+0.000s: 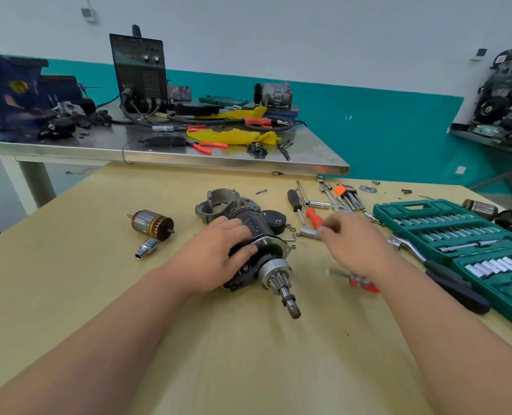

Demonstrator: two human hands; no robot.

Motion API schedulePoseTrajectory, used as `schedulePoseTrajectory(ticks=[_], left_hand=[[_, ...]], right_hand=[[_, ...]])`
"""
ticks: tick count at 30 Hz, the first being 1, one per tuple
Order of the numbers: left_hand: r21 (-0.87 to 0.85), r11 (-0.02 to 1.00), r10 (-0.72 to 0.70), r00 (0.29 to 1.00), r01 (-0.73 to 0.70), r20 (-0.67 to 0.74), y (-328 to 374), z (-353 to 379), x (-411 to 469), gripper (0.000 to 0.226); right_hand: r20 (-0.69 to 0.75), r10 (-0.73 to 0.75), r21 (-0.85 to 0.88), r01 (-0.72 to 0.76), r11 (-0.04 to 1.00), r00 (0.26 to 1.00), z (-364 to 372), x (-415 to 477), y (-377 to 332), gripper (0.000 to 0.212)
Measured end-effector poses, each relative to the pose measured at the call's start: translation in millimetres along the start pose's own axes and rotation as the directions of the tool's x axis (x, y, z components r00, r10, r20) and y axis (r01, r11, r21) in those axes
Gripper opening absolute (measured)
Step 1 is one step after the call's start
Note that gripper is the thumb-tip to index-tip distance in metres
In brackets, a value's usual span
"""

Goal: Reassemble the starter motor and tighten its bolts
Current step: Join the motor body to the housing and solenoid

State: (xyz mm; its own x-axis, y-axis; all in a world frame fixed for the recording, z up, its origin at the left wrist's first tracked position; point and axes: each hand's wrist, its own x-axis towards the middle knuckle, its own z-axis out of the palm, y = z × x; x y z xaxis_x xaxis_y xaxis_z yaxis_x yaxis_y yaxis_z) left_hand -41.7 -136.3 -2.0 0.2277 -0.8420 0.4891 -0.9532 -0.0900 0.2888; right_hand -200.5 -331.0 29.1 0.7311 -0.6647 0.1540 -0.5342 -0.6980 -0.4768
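Starter motor [260, 259] on its side at the middle of the tan table [99, 280]: black barrel, silver flange plate, toothed pinion [277, 283] and bare shaft [290, 304] aimed toward 5 o'clock. Left hand [216, 256] over the barrel from 9 o'clock, fingers curled round it, thumb by the flange. Right hand [353, 244] at 3 o'clock of the motor, blurred, fingertips near a small silver socket [308, 234] and a red-handled screwdriver [313, 218]; pinching anything or not, impossible to tell.

Grey nose housing [216, 203] just behind the motor at 12 o'clock, armature [153, 224] well apart at 10 o'clock. Green socket case [458, 235] at 3 o'clock, laid flat, both halves showing sockets, ratchet [428, 265] beside its near edge.

Beyond the table at 12 o'clock, a steel bench [189, 160] with a black welder [139, 70], cables and yellow cloth [233, 136]. White wall above a teal band [383, 130].
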Motion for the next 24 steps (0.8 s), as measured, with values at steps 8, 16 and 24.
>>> schedulePoseTrajectory(ticks=[8,16,24], left_hand=[[-0.227,0.862,-0.492,0.858,0.454,-0.149,2.5,12.1,-14.4,0.026],[-0.051,0.501,-0.854,0.503,0.864,0.130,12.5,14.7,-10.0,0.077],[-0.728,0.519,-0.758,0.635,0.449,-0.148,45.2,7.9,-8.2,0.022]], right_hand=[[0.627,0.139,0.295,-0.399,0.868,0.766,43.3,58.8,-77.6,0.061],[0.424,0.038,0.502,-0.270,0.822,0.905,48.1,40.7,-75.7,0.035],[-0.092,-0.176,0.589,0.196,0.784,0.980,14.2,-6.8,-83.0,0.043]])
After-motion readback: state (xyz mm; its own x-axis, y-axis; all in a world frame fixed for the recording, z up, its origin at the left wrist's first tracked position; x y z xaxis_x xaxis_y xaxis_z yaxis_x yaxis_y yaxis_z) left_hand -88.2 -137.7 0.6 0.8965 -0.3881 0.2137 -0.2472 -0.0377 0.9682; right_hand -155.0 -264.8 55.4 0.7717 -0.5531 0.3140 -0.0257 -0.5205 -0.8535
